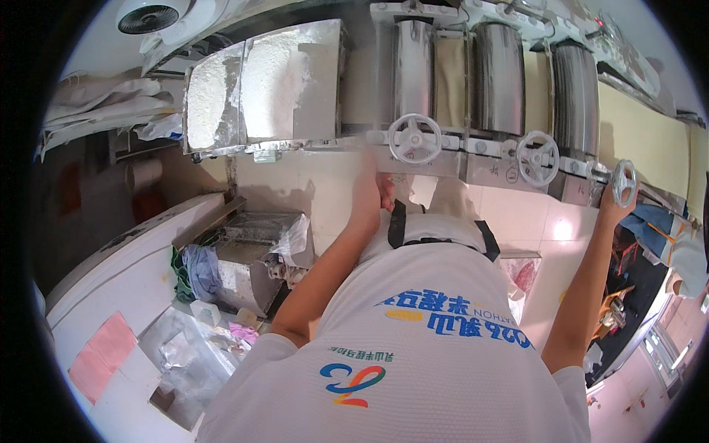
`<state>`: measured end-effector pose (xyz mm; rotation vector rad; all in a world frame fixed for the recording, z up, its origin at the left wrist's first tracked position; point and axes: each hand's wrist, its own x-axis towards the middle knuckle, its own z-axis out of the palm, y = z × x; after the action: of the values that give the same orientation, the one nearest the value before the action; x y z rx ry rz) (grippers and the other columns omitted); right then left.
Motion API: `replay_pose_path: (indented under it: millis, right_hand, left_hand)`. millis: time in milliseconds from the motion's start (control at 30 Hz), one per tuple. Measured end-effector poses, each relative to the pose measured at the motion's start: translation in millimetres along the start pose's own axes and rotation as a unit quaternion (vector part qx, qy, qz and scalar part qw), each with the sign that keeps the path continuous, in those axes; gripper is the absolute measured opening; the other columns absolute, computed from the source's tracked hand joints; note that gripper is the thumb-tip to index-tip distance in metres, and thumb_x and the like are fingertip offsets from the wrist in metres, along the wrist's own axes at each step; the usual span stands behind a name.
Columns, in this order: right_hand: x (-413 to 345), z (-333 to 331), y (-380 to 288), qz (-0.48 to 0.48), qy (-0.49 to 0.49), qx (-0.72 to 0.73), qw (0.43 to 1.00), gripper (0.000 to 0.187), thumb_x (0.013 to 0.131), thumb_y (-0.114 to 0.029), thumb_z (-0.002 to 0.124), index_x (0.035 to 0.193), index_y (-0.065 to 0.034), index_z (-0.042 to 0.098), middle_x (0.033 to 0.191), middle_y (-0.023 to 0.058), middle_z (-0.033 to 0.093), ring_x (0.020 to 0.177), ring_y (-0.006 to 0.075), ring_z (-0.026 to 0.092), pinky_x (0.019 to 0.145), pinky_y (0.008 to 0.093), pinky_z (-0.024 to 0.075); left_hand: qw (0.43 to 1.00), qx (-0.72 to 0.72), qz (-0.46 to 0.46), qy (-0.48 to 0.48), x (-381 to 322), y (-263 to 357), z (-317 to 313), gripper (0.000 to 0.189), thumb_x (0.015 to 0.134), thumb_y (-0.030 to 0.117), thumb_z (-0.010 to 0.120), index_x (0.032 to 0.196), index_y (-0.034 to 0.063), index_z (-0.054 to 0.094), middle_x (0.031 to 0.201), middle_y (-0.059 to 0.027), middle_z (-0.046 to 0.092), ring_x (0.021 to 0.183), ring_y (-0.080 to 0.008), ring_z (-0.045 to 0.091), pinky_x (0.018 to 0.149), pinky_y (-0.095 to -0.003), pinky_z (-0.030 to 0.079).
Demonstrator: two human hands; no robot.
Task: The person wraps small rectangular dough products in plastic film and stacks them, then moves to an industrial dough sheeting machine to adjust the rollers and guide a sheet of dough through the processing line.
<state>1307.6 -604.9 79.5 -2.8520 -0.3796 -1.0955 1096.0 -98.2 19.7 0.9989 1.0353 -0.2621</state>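
My right hand (pixel 617 205) grips the rightmost metal handwheel (pixel 625 183) at the front of a roller machine. My left hand (pixel 383 191) is beside the machine's left front corner, partly blurred, with its fingers curled; whether it holds anything cannot be told. Across the machine lie a left steel roller (pixel 414 72), a middle roller (pixel 499 77) and a right roller (pixel 576 99). Pale yellow sheet material, which looks like dough, shows between them, and a wide sheet (pixel 642 133) extends to the right. Two more handwheels, left (pixel 415 139) and middle (pixel 537 158), are on the front frame.
Left of the machine stands a metal tray (pixel 316 88) with white powder. A metal-sided machine (pixel 249 282) with a blue cloth (pixel 200 271) on it is at lower left, near clear plastic sheeting (pixel 188 354). A fan (pixel 148 20) is at upper left. Blue cloth (pixel 648 224) hangs at right.
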Motion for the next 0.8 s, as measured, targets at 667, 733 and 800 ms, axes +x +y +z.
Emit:
replay_pose_path:
  millis: [667,733,800]
  right_hand:
    - [-1,-12,-20,0.284,-0.035,0.216,0.933,0.028,0.096,-0.027,0.066,0.111,-0.0027,0.063,0.095,0.0152,0.072,0.088,0.028,0.071,0.08,0.0395,0.0563]
    - [-2,-13,-19,0.191,-0.038,0.123,0.973,0.027,0.096,-0.025,0.064,0.11,-0.003,0.064,0.094,0.0171,0.071,0.087,0.0337,0.071,0.078,0.0429,0.0554]
    - [-5,-9,-11,0.166,-0.041,0.066,0.983,0.022,0.093,-0.02,0.065,0.108,-0.0036,0.063,0.093,0.0195,0.07,0.084,0.0391,0.07,0.076,0.0464,0.0544]
  left_hand:
    - [0.999,0.038,0.007,-0.014,9,-6,-11,0.088,0.097,0.08,0.04,0.101,-0.0035,0.066,0.061,-0.0041,0.05,0.044,-0.0154,0.045,0.043,-0.033,0.042]
    - [0.998,0.053,0.012,-0.012,11,-6,-8,0.087,0.097,0.081,0.04,0.1,-0.0023,0.066,0.062,-0.0039,0.05,0.044,-0.0152,0.045,0.043,-0.0327,0.041]
    - [0.999,0.045,0.008,-0.014,8,-5,-4,0.085,0.097,0.081,0.041,0.099,-0.0003,0.066,0.062,-0.0034,0.05,0.044,-0.0147,0.044,0.043,-0.0323,0.041]
